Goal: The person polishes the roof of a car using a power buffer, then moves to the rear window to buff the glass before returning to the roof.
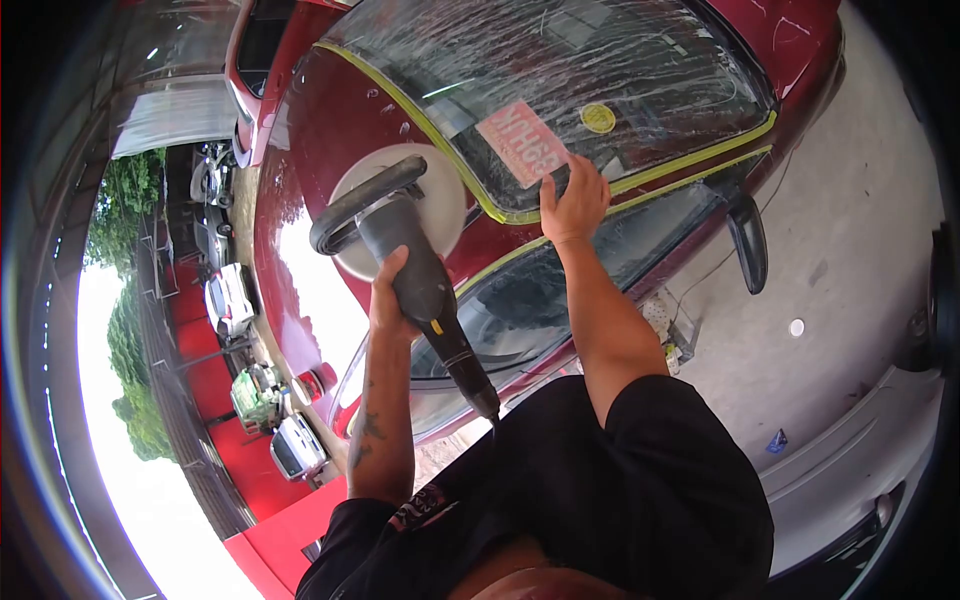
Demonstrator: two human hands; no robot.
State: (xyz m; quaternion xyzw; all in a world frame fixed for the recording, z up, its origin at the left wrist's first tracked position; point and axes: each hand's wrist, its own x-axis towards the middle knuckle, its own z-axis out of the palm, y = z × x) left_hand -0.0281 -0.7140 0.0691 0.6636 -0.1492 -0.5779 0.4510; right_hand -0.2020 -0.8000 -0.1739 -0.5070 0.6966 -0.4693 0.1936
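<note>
My left hand point(393, 295) is wrapped round the body of a black power polisher point(415, 260). The polisher's wide round pale pad point(445, 215) lies against the dark red car's painted panel point(300, 130), and its cord end points toward my body. My right hand point(578, 205) rests at the lower edge of the streaked car glass point(640, 60), thumb and fingers apart. Its fingertips are beside a faded pink-red plate with large characters point(522, 143). A round yellow sticker point(597, 118) shows on the glass. Yellow tape point(420, 115) runs along the glass edges.
A black side mirror point(747, 243) juts out at the right of the red car. A pale vehicle point(850, 450) stands at the lower right on the concrete floor point(830, 250). Several parked cars, a red wall point(235, 455) and trees are at the left.
</note>
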